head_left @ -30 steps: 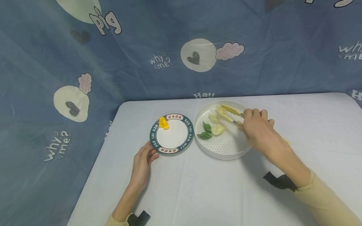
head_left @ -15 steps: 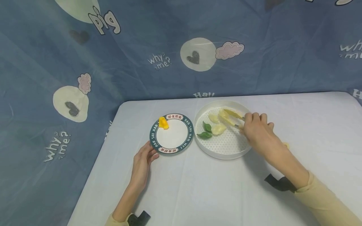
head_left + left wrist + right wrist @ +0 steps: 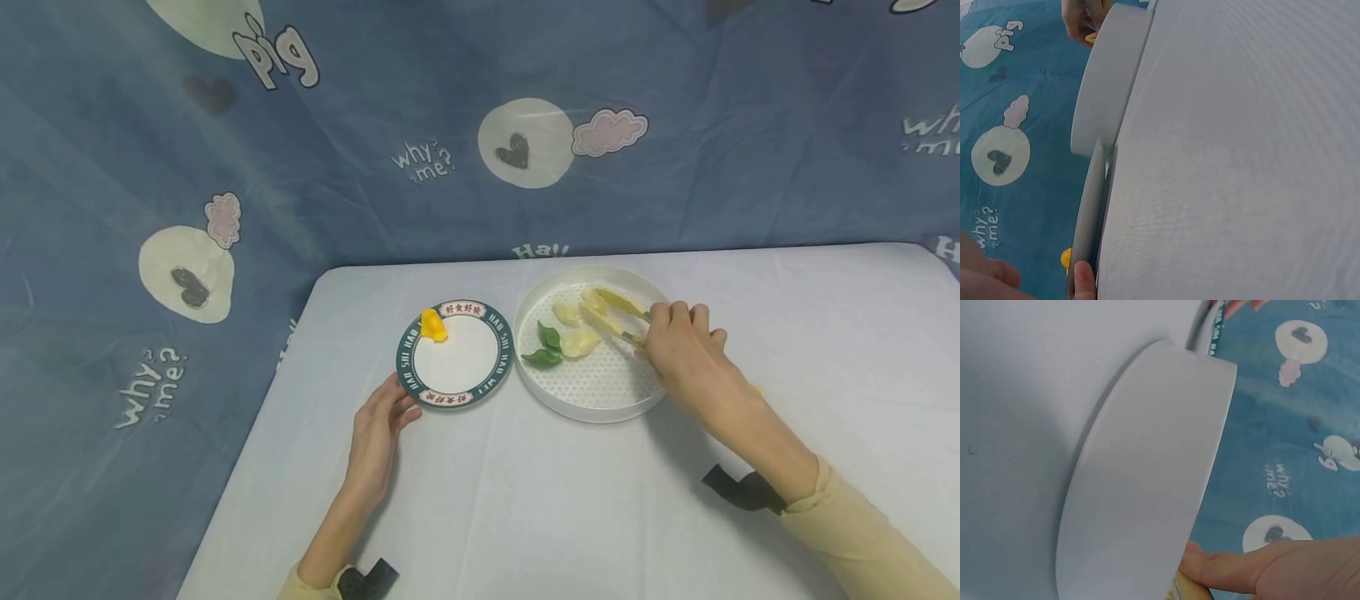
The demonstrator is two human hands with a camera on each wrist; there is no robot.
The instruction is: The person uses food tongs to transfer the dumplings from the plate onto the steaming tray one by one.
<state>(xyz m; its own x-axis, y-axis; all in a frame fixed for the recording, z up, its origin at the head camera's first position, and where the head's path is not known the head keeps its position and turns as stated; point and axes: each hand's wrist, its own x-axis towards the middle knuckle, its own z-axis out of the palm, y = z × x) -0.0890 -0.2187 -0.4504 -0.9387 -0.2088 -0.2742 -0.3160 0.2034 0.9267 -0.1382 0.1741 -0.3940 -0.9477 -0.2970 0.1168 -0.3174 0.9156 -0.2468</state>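
Note:
My left hand (image 3: 372, 442) pinches the lower left rim of a white plate (image 3: 452, 362) with a dark green lettered border. One fingertip (image 3: 1084, 279) shows against the plate's outer side in the left wrist view. A bright yellow piece (image 3: 433, 326) lies at the plate's upper left. My right hand (image 3: 684, 354) grips yellow tongs (image 3: 621, 302) over a round white tray (image 3: 592, 414). The tong tips are at a pale yellow piece; whether they clamp it I cannot tell. Other pale yellow pieces (image 3: 580, 342) and green leaves (image 3: 543, 358) lie in the tray.
Plate and tray stand side by side on a white-covered table (image 3: 555, 517). A small yellow thing (image 3: 761, 390) shows partly behind my right wrist. Behind the table hangs a blue printed cloth (image 3: 360, 192).
My right hand has come slightly nearer to me, and the tong tips have shifted a little down and right in the tray. The left hand and the plate stay in place.

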